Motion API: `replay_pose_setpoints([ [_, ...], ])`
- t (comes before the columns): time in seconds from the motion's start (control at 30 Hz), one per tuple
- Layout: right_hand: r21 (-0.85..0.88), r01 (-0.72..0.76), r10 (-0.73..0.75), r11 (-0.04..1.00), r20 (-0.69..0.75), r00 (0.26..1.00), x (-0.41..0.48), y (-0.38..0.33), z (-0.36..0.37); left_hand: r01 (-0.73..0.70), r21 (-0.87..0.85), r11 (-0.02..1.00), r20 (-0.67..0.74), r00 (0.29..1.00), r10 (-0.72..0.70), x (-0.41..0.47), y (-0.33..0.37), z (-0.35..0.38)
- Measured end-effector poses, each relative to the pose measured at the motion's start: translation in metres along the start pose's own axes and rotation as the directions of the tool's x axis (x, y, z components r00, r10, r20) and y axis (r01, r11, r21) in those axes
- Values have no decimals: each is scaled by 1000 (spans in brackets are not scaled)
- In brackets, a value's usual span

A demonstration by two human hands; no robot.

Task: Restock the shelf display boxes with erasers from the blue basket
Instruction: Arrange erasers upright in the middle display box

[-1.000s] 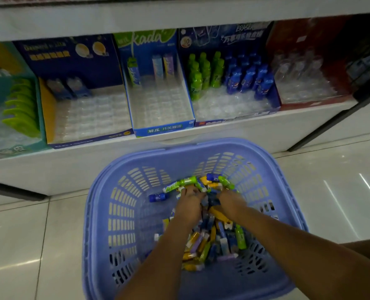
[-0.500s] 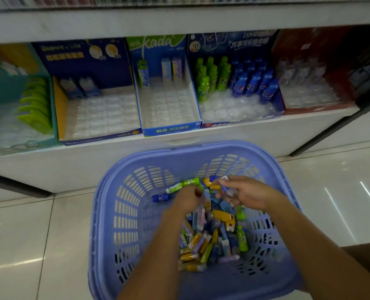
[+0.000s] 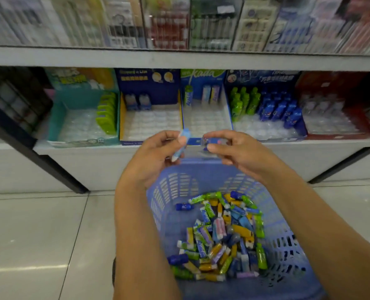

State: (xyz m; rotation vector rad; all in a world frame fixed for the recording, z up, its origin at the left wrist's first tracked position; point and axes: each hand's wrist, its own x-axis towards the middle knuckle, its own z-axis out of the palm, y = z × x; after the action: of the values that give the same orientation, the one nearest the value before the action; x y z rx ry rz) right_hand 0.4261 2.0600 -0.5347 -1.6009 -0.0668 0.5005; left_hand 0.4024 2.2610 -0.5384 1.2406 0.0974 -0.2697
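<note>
The blue basket (image 3: 173, 191) stands on the floor below me with several mixed erasers (image 3: 223, 237) heaped in its bottom. Both hands are raised above its far rim, in front of the shelf edge. My left hand (image 3: 156, 156) holds a light blue eraser (image 3: 180, 146) upright in curled fingers. My right hand (image 3: 240, 151) pinches a dark blue eraser (image 3: 210, 141) between thumb and fingers. Behind them sit the display boxes: a navy box (image 3: 149, 120) and a blue-and-white box (image 3: 205, 118), both mostly bare trays.
A teal box (image 3: 80, 124) with green erasers is at the left. A box (image 3: 266, 118) with green and blue bottle-shaped erasers is at the right, then a red box (image 3: 331, 122). Black shelf struts (image 3: 39, 156) slant down to the tiled floor (image 3: 39, 234). Packaged goods fill the upper shelf (image 3: 179, 22).
Both hands have come up out of the basket, each with an eraser, to the shelf's front edge. The view has tilted up, showing the upper shelf.
</note>
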Motion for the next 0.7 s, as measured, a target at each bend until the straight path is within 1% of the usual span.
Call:
replay_pose_setpoints([
  [0.07,-146,76,-98,986,-150,984,23,-18,20,-124,-73,990,-208,972,106,-2,9,-10],
  [0.1,-210,115,-154,971,-180,972,36,-26,28,-174,-102,979,-297,945,137,-3,11,-14],
  [0.17,-352,195,-268,915,-170,948,65,-39,43,-252,-149,956,-426,889,168,-3,12,-23],
  [0.23,-546,235,-368,804,-146,918,95,-48,59,-294,-180,939,-512,843,166,-3,9,-30],
  [0.27,-617,257,-420,744,-132,898,109,-51,68,-304,-187,934,-547,822,158,-2,7,-33],
  [0.33,-682,295,-483,669,-97,870,133,-55,88,-314,-190,930,-605,783,141,0,3,-40],
  [0.4,-737,308,-496,602,-42,867,152,-57,105,-326,-182,928,-648,750,136,2,-1,-46],
  [0.47,-769,332,-499,547,18,866,166,-56,117,-338,-171,925,-662,735,146,4,-4,-51],
  [0.6,-804,347,-498,484,73,864,181,-46,126,-370,-128,920,-661,724,199,6,-7,-62],
  [0.7,-808,368,-504,460,104,858,188,-46,129,-393,-120,912,-673,707,217,7,-9,-66],
])
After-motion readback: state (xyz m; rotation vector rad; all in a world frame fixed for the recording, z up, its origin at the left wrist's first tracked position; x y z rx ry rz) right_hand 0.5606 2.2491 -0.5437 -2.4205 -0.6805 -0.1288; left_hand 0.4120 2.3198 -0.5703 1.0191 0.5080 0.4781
